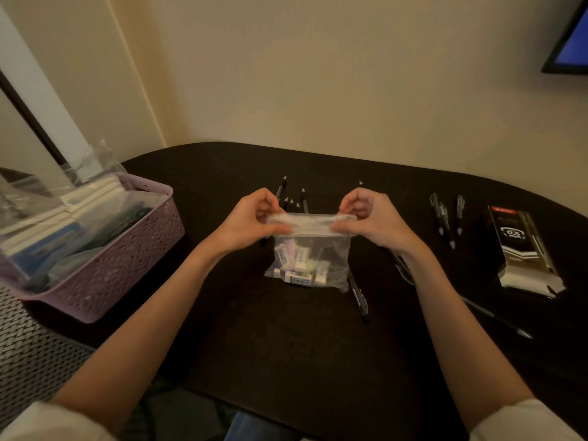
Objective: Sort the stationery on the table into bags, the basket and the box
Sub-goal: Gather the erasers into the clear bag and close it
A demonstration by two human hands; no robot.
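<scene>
Bag (310,249) w/ erasers (299,265) | L hand (251,222) + R hand (370,222) fingers pinch top strip, prob. to seal | pens (445,218) loose nr box (521,249)

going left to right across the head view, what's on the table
purple basket → left hand → clear bag of erasers → right hand → three pens → pen box
</scene>
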